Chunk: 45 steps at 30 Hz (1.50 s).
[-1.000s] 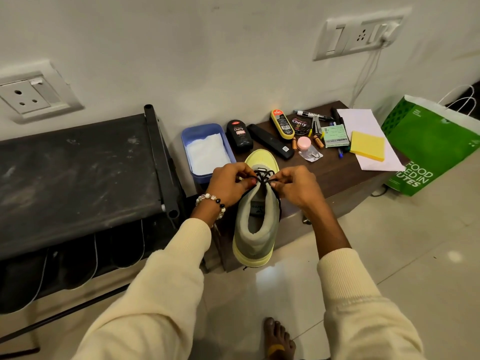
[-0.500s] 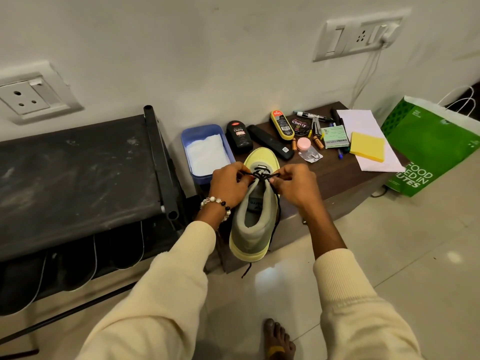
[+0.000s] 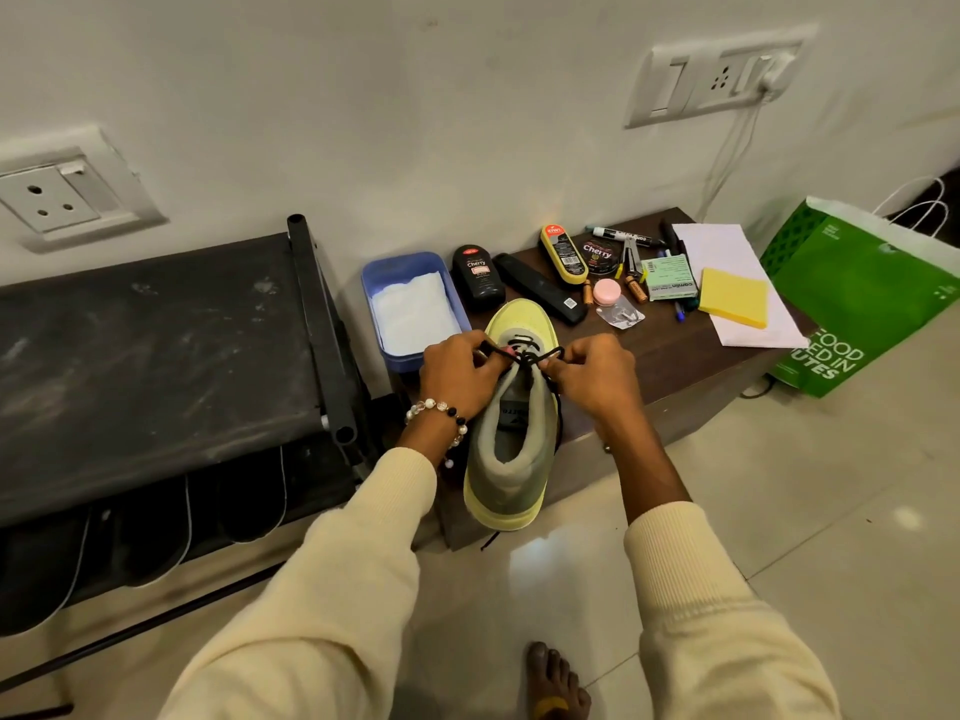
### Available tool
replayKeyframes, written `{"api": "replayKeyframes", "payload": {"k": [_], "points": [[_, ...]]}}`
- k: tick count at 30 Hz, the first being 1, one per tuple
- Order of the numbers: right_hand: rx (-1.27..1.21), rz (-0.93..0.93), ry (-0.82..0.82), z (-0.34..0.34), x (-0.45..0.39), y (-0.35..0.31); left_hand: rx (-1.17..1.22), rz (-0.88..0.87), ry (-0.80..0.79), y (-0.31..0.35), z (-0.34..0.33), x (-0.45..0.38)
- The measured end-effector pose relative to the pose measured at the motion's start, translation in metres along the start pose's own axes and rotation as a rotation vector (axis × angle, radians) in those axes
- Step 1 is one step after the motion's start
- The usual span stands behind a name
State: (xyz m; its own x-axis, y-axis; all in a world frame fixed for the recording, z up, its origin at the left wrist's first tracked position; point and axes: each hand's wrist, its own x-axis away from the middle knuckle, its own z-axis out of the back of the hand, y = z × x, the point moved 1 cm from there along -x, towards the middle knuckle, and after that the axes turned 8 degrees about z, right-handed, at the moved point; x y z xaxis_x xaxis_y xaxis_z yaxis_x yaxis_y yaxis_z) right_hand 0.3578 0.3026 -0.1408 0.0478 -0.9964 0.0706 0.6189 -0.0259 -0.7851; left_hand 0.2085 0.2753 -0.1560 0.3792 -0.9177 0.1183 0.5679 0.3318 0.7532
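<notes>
Shoe [image 3: 511, 439] in grey and pale yellow is at the front edge of the low brown table [image 3: 675, 366], with the toe toward the wall and the heel reaching past the edge, toward the person. Its black lace [image 3: 527, 356] is gathered at the top of the tongue, where a knot sits between the two hands. The left hand [image 3: 457, 376] has curled fingers and pinches one part of the lace on the left side of the knot. On its wrist is a bracelet [image 3: 441, 413] of white and black beads. The right hand [image 3: 597, 376] pinches the other part on the right side (thumb and first finger pressed together). One strand of the lace runs down along the right side of the shoe. Both arms wear cream sleeves.

Just behind the left hand is a blue tray [image 3: 405, 265] with a white cloth inside. Behind the toe of the shoe are a black polish bottle [image 3: 477, 278], a yellow shoe sponge [image 3: 563, 254] and a small jar with pink lid [image 3: 607, 292]. Further right on the table, a yellow pad [image 3: 733, 304] lies on white paper [image 3: 727, 246]. A green paper bag [image 3: 872, 293] stands on the floor beside the right end of the table. A black rack [image 3: 156, 366] is at the left of the table, and a bare foot [image 3: 553, 678] shows on the tiled floor below.
</notes>
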Motion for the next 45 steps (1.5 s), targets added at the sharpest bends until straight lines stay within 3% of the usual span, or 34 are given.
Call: {"api": "replayKeyframes", "payload": {"k": [5,12,15,18,21,25,29,36,41,45], "points": [[0.051,-0.006,0.086,0.002,0.002,-0.004,0.016,0.058,0.037,0.001,-0.003,0.001],[0.034,-0.018,0.079,0.005,0.001,-0.002,0.104,0.120,0.017,0.001,-0.002,0.002],[-0.063,-0.069,0.011,0.010,-0.001,0.002,0.150,0.165,-0.025,-0.002,0.001,0.002],[-0.100,-0.115,-0.155,0.019,0.003,0.004,0.205,0.258,-0.163,-0.007,0.006,0.008],[-0.094,-0.108,-0.239,0.024,0.010,0.004,0.209,0.215,-0.158,-0.007,0.008,0.017],[-0.020,-0.073,-0.187,0.024,0.010,0.002,0.054,0.089,-0.058,-0.002,0.005,0.023],[0.072,-0.073,-0.189,0.025,0.008,0.009,-0.114,0.044,-0.075,0.001,0.005,0.020],[0.417,-0.177,-0.085,0.045,0.008,0.018,-0.279,0.261,-0.020,-0.014,0.015,0.014],[0.146,0.043,-0.166,0.033,0.011,0.005,-0.043,0.049,-0.069,-0.004,0.006,0.017],[0.153,0.145,-0.196,0.023,0.014,-0.004,-0.044,-0.008,-0.041,-0.002,0.002,0.014]]}}
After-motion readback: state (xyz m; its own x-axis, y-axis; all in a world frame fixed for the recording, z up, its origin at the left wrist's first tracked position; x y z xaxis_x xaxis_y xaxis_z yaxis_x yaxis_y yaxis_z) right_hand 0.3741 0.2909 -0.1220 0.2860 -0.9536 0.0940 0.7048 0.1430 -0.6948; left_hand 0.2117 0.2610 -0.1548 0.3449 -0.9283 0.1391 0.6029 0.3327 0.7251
